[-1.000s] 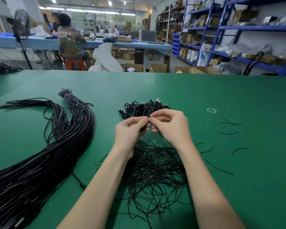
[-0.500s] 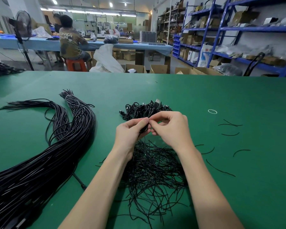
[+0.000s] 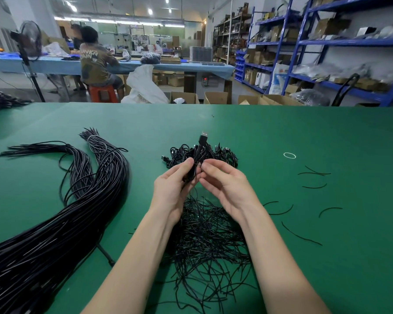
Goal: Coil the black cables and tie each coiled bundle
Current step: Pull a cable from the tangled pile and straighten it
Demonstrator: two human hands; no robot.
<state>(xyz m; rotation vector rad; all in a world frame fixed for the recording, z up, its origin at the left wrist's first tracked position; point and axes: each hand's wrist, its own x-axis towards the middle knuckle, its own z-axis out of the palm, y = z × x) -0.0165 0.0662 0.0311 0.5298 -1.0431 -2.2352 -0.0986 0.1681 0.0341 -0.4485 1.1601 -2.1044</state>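
Counter [image 3: 304, 132]: plain green. Long cables [image 3: 77, 211], left: glossy black. Coiled bundles [image 3: 213, 152], far centre: black, one plug tipped silver. Tie wires [image 3: 209, 241], near centre: thin, black. Rubber band [image 3: 289, 155], right: white. Shelving [image 3: 349, 43], far right: blue. Stool [image 3: 102, 93], far left: orange-red.

Right hand [image 3: 227, 186] opened, palm up; coiled cable [image 3: 196, 159] now upright in left hand [image 3: 175, 186].

A small coiled black cable [image 3: 196, 159] stands upright, USB plug [image 3: 204, 135] on top; beyond it lie finished bundles [image 3: 222, 154], far left long uncoiled cables [image 3: 61, 214].
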